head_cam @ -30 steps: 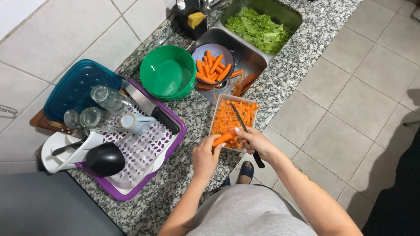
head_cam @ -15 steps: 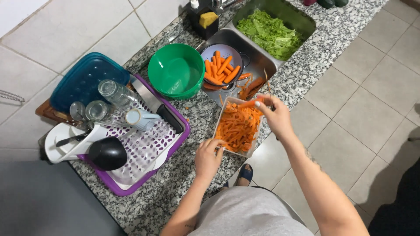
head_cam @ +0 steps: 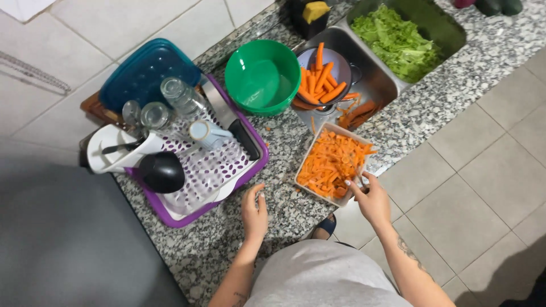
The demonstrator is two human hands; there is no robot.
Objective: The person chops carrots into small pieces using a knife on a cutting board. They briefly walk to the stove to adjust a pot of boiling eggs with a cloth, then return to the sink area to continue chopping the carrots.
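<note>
Bare granite (head_cam: pixel 284 213) between purple rack (head_cam: pixel 227 182) and carrot tray (head_cam: pixel 333 165).

Even soft daylight; sharp focus; faint shadows; no glare

Dark items (head_cam: pixel 493 5) at top edge cut off; right hand (head_cam: pixel 372 199) fingertips hidden behind carrot tray (head_cam: pixel 333 165) rim.

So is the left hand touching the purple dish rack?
Apart. The head view shows speckled counter between the left hand and the purple dish rack.
</note>
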